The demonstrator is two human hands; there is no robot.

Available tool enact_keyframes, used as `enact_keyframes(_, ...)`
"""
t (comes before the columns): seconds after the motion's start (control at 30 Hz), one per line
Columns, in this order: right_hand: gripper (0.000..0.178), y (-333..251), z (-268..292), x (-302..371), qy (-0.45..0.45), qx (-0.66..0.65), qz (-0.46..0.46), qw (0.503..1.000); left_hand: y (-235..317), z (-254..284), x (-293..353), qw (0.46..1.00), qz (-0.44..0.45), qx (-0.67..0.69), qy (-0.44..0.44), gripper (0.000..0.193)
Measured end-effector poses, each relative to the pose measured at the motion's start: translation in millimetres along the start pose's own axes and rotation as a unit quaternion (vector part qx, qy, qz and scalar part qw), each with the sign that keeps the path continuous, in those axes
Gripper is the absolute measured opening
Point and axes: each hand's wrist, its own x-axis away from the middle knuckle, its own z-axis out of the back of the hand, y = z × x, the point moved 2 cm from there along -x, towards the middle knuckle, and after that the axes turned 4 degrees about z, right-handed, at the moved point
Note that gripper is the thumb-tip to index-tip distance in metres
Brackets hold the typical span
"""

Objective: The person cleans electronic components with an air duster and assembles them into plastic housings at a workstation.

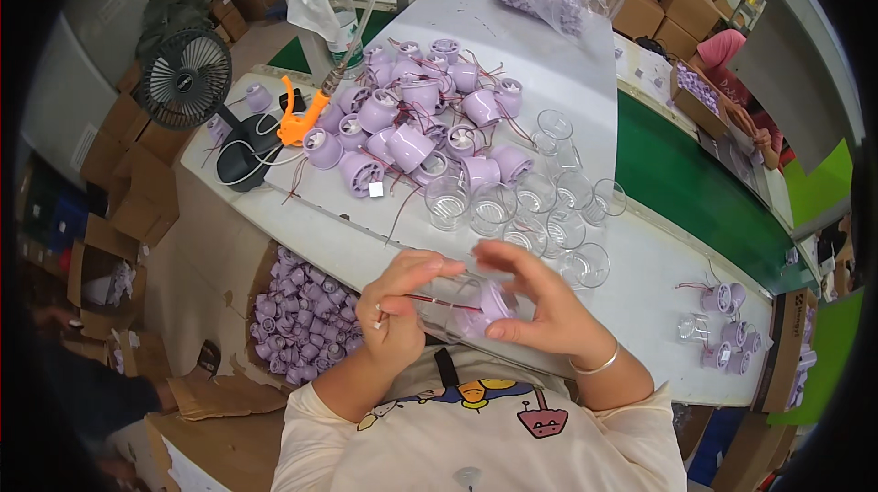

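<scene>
Both grips on one lilac part point(492, 304)

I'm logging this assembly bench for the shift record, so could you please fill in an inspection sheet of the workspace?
Surface: white bench, crowded at its far part.
Job's things: lilac motor part with red wires, held at a clear cup.
Clutter: heap of lilac parts; clear cups; orange tool.
Grippers: left hand pinches the wires; right hand cradles the part.
Cables: white fan lead looped on the bench.
Surroundings: desk fan; box of lilac parts; cartons; another person far right.
</scene>
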Motion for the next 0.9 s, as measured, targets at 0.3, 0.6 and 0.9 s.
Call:
enact_keyframes(0.3,0.038,-6.1,0.8,0.6,-0.02,0.181,0.141,0.973,-5.4,1.3,8.0,0.998,-0.034,-0.052,0.01,0.059)
enact_keyframes(0.6,0.062,25.0,-26.2,-3.4,0.002,0.19,0.292,0.937,0.2,-33.2,16.1,0.988,0.107,0.113,-0.023,0.107)
enact_keyframes(0.9,0.056,31.3,-27.9,0.0,0.005,0.15,0.306,0.94,-2.7,-44.3,26.0,0.985,0.095,0.141,0.032,0.092)
